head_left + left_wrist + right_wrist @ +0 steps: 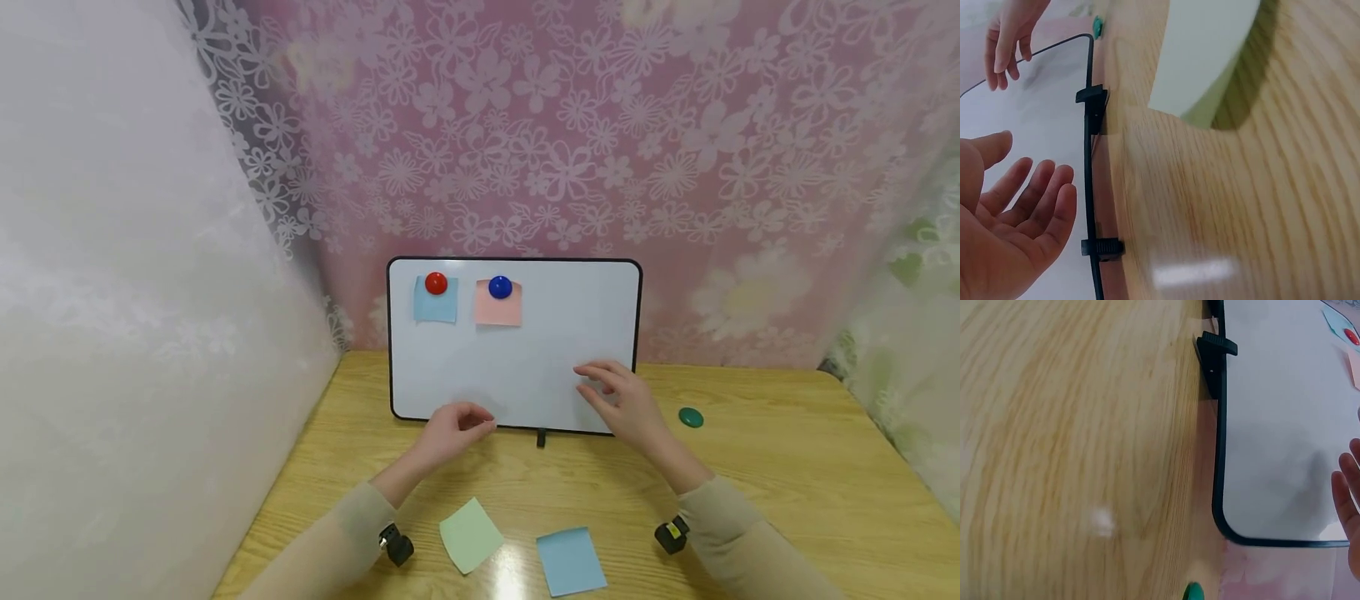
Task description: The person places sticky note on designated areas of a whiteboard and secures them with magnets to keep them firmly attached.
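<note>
Left hand (1004, 244) foremost, left wrist view shows two clips (1104, 249); head view, one.

Looks like a small desk corner; cannot be placed for certain as home or office. Has a wood-grain table (787, 467), closed in by a pink flowered curtain (562, 125) behind and a pale sheet (150, 292) at left. Resembles an office in its whiteboard (450, 367) bearing sticky notes (435, 310) under round magnets (500, 287).

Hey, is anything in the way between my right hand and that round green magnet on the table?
Nothing visible stands between your right hand and the round green magnet, which lies on the wood-grain table, right of the black-framed whiteboard.
</note>
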Motion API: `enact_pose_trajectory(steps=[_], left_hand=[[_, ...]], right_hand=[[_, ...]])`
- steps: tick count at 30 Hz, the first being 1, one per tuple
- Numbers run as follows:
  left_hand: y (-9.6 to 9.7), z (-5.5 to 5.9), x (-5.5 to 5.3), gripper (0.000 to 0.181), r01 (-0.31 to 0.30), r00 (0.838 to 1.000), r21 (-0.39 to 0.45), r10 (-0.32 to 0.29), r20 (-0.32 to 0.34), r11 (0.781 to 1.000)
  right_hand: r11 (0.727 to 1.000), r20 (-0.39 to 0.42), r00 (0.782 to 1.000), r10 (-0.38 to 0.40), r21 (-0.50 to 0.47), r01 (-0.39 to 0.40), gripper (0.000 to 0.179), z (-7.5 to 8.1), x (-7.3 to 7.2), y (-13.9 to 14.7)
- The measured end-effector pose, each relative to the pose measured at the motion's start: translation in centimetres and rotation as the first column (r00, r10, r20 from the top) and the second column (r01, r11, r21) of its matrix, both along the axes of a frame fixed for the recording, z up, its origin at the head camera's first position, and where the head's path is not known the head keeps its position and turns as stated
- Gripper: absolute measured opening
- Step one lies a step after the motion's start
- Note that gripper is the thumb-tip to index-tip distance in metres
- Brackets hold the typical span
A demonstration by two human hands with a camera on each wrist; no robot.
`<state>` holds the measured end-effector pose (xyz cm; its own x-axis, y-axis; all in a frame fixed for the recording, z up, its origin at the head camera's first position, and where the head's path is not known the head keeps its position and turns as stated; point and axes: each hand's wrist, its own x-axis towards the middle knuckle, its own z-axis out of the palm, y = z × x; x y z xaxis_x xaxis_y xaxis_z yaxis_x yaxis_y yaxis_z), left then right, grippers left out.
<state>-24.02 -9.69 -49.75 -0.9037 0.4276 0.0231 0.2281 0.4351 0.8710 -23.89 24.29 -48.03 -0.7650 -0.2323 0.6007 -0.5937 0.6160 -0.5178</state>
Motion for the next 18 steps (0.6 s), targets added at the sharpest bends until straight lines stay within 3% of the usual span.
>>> enact_pose_trajectory(steps=[7, 13, 18], left_hand=[[-1.5, 0.3, 0.9, 0.029, 0.058, 0.996, -0.118, -0.065, -0.055, 0.991], [-2.8, 0.4, 1.9, 0.031, 0.085, 0.995, -0.168, -0.092, -0.033, 0.982], [-3.7, 0.5, 3.0, 0.032, 0.129, 0.991, -0.191, -0.134, -0.015, 0.973]], right_hand=[[0.997, 0.079, 0.997, -0.003, 0.082, -0.004, 0.027, -0.8, 0.8, 1.9], [0.992, 0.125, 0.992, 0.028, 0.115, -0.043, 0.026, -1.3, 2.0, 3.7], [0.988, 0.188, 0.982, 0.011, 0.148, -0.04, 0.026, -1.8, 3.0, 5.6]])
